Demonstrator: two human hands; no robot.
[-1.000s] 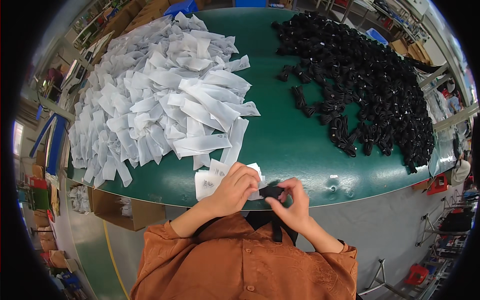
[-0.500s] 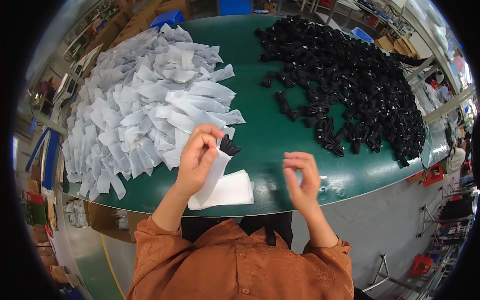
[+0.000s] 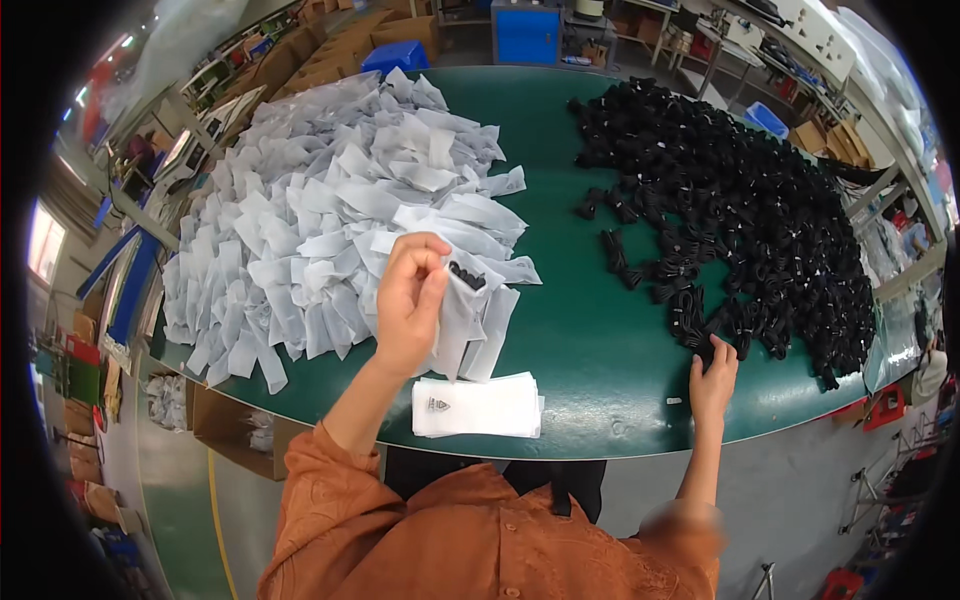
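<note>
My left hand [image 3: 410, 305] pinches the upper edge of a translucent white pouch [image 3: 460, 325], held upright at the near right of the pouch pile. A coiled black cable [image 3: 467, 277] sits inside it, its top showing at the mouth. My right hand [image 3: 713, 380] is at the near edge of the black cable pile, thumb and fingers apart, fingertips at a cable bundle [image 3: 688, 318]. A flat stack of white pouches [image 3: 480, 405] lies at the table's front edge, below my left hand. Another pouch [image 3: 495, 335] shows just right of the held one.
A big heap of filled white pouches [image 3: 300, 200] covers the table's left side. Black cable bundles [image 3: 750, 190] are heaped on the right. The green table [image 3: 560, 330] shows between them. An open carton [image 3: 230, 430] stands under the left front edge.
My right hand has moved right and away from me to the cable pile. The cable has sunk deeper into the pouch in my left hand. The view has shifted a little.
</note>
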